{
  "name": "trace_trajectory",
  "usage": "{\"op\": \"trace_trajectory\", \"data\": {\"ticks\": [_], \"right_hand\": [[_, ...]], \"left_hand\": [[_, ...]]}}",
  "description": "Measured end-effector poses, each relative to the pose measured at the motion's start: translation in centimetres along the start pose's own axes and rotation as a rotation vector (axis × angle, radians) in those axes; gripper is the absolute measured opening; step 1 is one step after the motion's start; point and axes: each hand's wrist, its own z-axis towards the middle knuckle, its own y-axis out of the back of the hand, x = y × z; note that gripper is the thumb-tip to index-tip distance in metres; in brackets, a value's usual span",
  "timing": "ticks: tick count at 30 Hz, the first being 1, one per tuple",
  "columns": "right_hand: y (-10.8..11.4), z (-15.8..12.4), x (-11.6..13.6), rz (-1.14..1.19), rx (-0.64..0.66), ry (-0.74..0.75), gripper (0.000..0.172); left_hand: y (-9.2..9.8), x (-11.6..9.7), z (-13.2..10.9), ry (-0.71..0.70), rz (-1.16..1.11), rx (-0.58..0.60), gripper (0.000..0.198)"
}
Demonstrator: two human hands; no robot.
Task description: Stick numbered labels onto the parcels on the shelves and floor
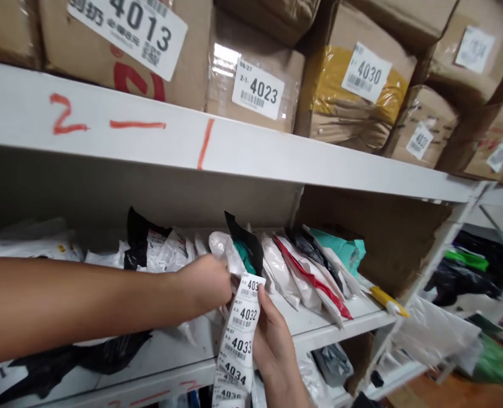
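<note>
My right hand [272,345] pinches a hanging strip of white number labels [241,343] by its right edge, with the thumb near the top label. The strip's printed labels include 4032, 4033 and 4034. My left hand [209,280] reaches in from the left, its fingers curled closed beside the strip's top. Whatever those fingers grip is hidden. Touching or just behind the left hand is a white plastic parcel [226,249]. A black and teal parcel [245,249] stands directly behind the strip's upper end.
Several bagged parcels [283,266] lean along the middle shelf [306,326]. Above, a white shelf edge [149,141] marked "2-1" carries labelled cardboard boxes [251,73]. A yellow item [387,300] juts past the shelf's front right. More bags lie at right [464,266].
</note>
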Motion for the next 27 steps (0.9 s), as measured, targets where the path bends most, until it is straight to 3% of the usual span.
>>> {"op": "trace_trajectory", "data": {"ticks": [2,6,8,12,15,20,22,25,27], "right_hand": [[-0.1,0.0,0.3,0.072,0.020,-0.063,0.036],[-0.3,-0.1,0.9,0.141,0.003,-0.155,0.028],[-0.4,-0.1,1.1,0.160,-0.026,-0.165,0.023],[-0.7,0.2,1.2,0.159,-0.039,-0.196,0.028],[-0.7,0.4,1.5,0.157,-0.033,-0.274,0.031],[0.3,1.1,1.6,0.141,0.086,-0.297,0.027],[1.1,1.6,1.4,0.094,0.186,-0.273,0.029],[2.3,2.3,1.3,0.045,0.253,-0.248,0.032],[2.7,2.6,1.3,0.020,0.246,-0.269,0.034]], "left_hand": [[1.4,0.8,-0.1,0.088,0.076,-0.014,0.015],[3.0,1.9,-1.1,0.508,0.083,0.059,0.033],[2.7,1.6,-1.2,0.647,-0.081,0.030,0.029],[0.8,1.1,0.0,0.885,-0.409,-0.165,0.036],[0.8,2.6,0.4,1.028,-0.433,-0.155,0.043],[5.5,8.1,-2.9,1.118,-0.399,-0.030,0.041],[6.8,9.5,-3.6,1.010,-0.424,0.093,0.037],[5.8,10.2,-1.8,0.699,-0.482,0.361,0.034],[3.8,10.2,1.0,0.635,-0.491,0.433,0.030]]}}
